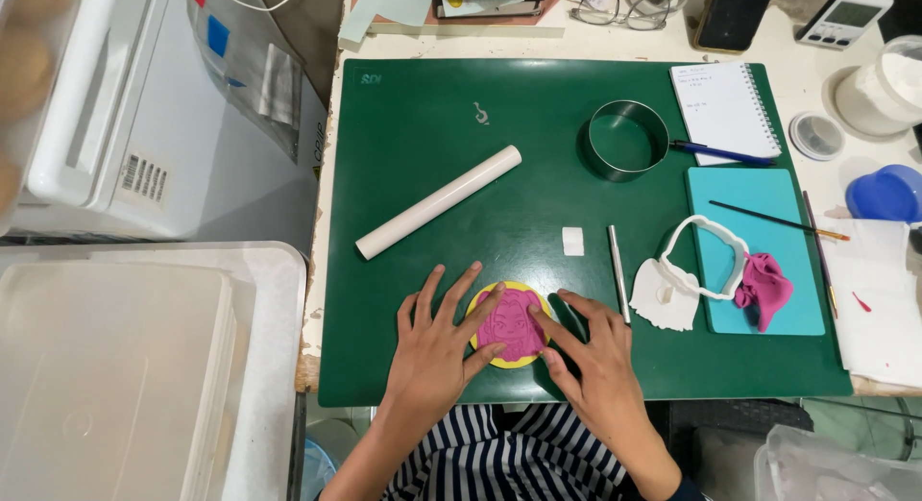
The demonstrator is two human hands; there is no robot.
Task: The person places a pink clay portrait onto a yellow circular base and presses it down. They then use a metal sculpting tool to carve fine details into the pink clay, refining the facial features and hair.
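Observation:
A round yellow disc with a pink figure-shaped layer on top lies on the green cutting mat near its front edge. My left hand rests flat on the mat with fingers spread, its fingertips touching the disc's left rim. Against the disc's right side lies my right hand, fingers spread and touching the rim. Neither hand holds anything.
A white rolling pin lies diagonally on the mat. Farther back are a metal ring cutter, a notebook and a blue pen. At right: a thin metal rod, white paste, a white outline cutter, pink paste on a teal board.

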